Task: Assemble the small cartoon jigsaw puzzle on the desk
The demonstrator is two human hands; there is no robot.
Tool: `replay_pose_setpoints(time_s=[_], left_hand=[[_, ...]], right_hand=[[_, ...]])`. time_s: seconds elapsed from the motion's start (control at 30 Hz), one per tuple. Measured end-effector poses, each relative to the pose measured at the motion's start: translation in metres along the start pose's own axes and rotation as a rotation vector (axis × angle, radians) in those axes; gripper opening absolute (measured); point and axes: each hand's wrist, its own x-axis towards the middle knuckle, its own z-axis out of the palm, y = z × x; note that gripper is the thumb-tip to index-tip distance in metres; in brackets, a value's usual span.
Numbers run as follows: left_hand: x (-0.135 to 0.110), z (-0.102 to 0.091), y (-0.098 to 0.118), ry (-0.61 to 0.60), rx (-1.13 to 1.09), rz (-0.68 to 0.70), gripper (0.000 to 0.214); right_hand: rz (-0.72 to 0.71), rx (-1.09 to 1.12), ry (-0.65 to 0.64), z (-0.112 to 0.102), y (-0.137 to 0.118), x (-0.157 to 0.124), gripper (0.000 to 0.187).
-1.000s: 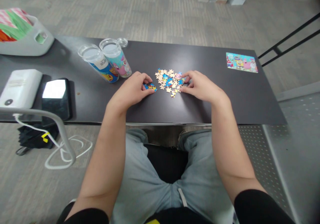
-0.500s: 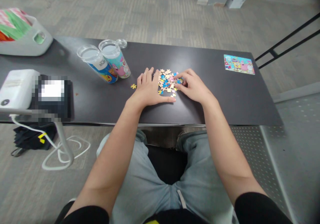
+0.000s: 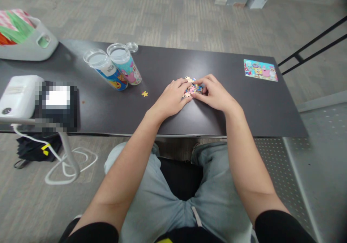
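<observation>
A small heap of jigsaw puzzle pieces (image 3: 194, 89), mixed pink, blue, yellow and tan, lies on the dark table between my hands. My left hand (image 3: 172, 96) is curled around the heap's left side, its fingertips and thumb against the pieces. From the right, my right hand (image 3: 217, 94) closes on the same heap, thumb at the near side and fingers at the far side. My fingers cover part of the pile. One loose yellow puzzle piece (image 3: 145, 94) lies apart, left of my left hand.
Two clear-topped printed canisters (image 3: 124, 64) stand at the back left, a clear lid (image 3: 132, 47) behind them. A colourful picture card (image 3: 260, 70) lies at the far right. Further left are a white device (image 3: 20, 96) and a pale basket (image 3: 46, 50). The table's front edge (image 3: 189, 136) runs before my lap.
My left hand has swept right, going from spread flat to curled. The scattered pieces are now bunched into a tighter heap slightly further right. My right hand has shifted a little right.
</observation>
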Motion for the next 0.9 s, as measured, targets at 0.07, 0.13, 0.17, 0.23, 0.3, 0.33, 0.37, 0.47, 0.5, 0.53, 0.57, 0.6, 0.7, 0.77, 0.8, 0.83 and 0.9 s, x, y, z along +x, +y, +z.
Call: replay_pose_setpoints(time_s=[0.07, 0.13, 0.17, 0.23, 0.3, 0.33, 0.37, 0.47, 0.5, 0.53, 0.57, 0.6, 0.7, 0.77, 0.8, 0.83, 0.9], left_hand=[[-0.003, -0.008, 0.001, 0.014, -0.03, 0.013, 0.073], [-0.01, -0.018, -0.001, 0.062, -0.026, -0.028, 0.072], [-0.015, -0.024, -0.004, 0.094, -0.013, -0.07, 0.074], [-0.028, -0.035, -0.013, 0.126, 0.042, -0.181, 0.079], [-0.044, -0.043, -0.024, 0.119, 0.112, -0.289, 0.09], [-0.052, -0.044, -0.03, 0.104, 0.144, -0.332, 0.098], [-0.058, -0.044, -0.035, 0.088, 0.162, -0.369, 0.108], [-0.069, -0.03, -0.041, 0.001, 0.112, -0.384, 0.129], [-0.069, -0.023, -0.039, -0.026, 0.089, -0.387, 0.134], [-0.067, -0.015, -0.036, -0.046, 0.066, -0.372, 0.138], [-0.065, -0.008, -0.032, -0.034, 0.043, -0.336, 0.138], [-0.061, -0.001, -0.027, -0.002, 0.017, -0.292, 0.134], [-0.047, 0.012, -0.013, 0.039, -0.008, -0.23, 0.125], [-0.038, 0.014, -0.006, 0.015, 0.021, -0.215, 0.117], [-0.034, 0.013, -0.004, -0.005, 0.029, -0.207, 0.114], [-0.03, 0.012, -0.002, -0.015, 0.035, -0.202, 0.109], [-0.023, 0.008, -0.001, 0.0, 0.048, -0.184, 0.095]], right_hand=[[-0.003, 0.001, -0.002, 0.001, -0.003, 0.003, 0.035], [-0.005, -0.005, 0.017, 0.0, -0.004, 0.004, 0.036], [-0.001, -0.009, 0.031, 0.0, -0.004, 0.003, 0.041], [0.016, -0.014, 0.044, -0.002, -0.004, 0.002, 0.055], [0.034, -0.016, 0.029, -0.003, -0.003, 0.001, 0.071], [0.035, -0.017, 0.013, -0.002, -0.002, 0.001, 0.076], [0.03, -0.019, -0.004, -0.001, -0.001, 0.002, 0.077], [-0.013, -0.017, -0.02, 0.006, -0.001, 0.008, 0.067], [-0.027, -0.011, -0.015, 0.009, -0.002, 0.01, 0.062], [-0.038, -0.005, -0.01, 0.012, -0.004, 0.012, 0.057], [-0.048, 0.001, -0.005, 0.015, -0.006, 0.014, 0.052], [-0.059, 0.006, -0.004, 0.017, -0.008, 0.016, 0.048], [-0.081, 0.02, -0.015, 0.018, -0.014, 0.018, 0.037], [-0.078, 0.041, -0.009, 0.016, -0.015, 0.018, 0.03], [-0.071, 0.052, -0.001, 0.015, -0.015, 0.017, 0.026], [-0.059, 0.06, 0.009, 0.013, -0.014, 0.017, 0.023], [-0.03, 0.06, 0.026, 0.008, -0.012, 0.015, 0.02]])
